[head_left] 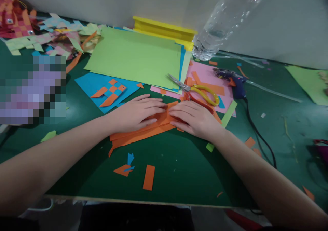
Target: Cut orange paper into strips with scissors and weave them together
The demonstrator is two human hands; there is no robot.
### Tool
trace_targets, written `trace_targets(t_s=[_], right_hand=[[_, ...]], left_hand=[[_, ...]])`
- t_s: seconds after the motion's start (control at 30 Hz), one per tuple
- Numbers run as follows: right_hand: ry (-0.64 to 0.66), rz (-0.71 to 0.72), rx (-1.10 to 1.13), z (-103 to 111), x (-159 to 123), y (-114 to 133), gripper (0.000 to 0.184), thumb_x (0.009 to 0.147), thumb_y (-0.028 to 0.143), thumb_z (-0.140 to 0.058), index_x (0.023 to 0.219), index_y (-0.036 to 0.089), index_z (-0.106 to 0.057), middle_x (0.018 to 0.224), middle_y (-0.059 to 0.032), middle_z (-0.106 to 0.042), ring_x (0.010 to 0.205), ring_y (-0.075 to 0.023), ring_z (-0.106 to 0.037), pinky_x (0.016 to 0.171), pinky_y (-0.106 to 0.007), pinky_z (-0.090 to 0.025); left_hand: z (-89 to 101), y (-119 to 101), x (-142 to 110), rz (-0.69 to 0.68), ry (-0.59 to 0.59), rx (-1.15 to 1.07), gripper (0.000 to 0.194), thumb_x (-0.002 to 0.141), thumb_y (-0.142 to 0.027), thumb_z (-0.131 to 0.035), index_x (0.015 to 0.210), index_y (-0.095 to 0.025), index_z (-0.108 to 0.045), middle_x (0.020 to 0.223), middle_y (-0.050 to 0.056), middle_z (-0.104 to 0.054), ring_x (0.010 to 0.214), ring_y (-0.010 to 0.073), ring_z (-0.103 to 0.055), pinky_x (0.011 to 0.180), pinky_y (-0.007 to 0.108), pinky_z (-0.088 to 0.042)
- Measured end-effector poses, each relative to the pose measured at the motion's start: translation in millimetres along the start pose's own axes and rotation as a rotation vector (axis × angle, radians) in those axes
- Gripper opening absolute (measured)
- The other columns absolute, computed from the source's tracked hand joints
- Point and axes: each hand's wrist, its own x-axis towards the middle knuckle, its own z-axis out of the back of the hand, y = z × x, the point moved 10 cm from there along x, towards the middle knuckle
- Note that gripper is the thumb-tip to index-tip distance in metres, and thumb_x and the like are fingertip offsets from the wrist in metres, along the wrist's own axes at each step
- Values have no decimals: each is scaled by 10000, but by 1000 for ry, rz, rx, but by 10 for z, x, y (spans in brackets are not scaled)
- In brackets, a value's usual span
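Observation:
My left hand (137, 113) lies flat, fingers stretched out, pressing on a bundle of orange paper strips (139, 133) on the green table (179, 169). My right hand (196, 118) lies flat on the right end of the same strips, fingers extended toward the left hand. Fingertips of both hands nearly meet. Just beyond the right hand lie scissors with yellow and red handles (202, 92).
Behind the hands lie a light green paper sheet (135, 58) on a stack, a blue sheet with an orange-blue woven piece (110, 91), pink paper (205, 77), a glue gun (237, 84) with cord, a plastic bottle (220, 22), woven crafts (51, 32) far left, and orange scraps (148, 177) near the front edge.

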Motion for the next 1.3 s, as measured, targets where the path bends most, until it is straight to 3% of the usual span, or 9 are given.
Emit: trace_targets(t_s=[1.03, 1.3], right_hand=[[19, -5, 37, -19, -21, -25, 182, 918, 256, -608, 1024, 124, -678, 1026, -92, -753, 974, -223, -677, 878, -391, -572], [-2, 0, 68, 46, -2, -10, 117, 920, 198, -600, 959, 127, -685, 954, -83, -765, 894, -205, -694, 801, -379, -592]], left_hand=[[-1, -6, -5, -7, -7, 15, 381, 1028, -335, -415, 1377, -202, -486, 1501, 38, -475, 1441, 164, -350, 1230, 398, -185], [21, -19, -11, -13, -11, -5, 366, 1024, -319, -426, 1372, -222, -485, 1500, 25, -478, 1447, 161, -343, 1235, 396, -178]])
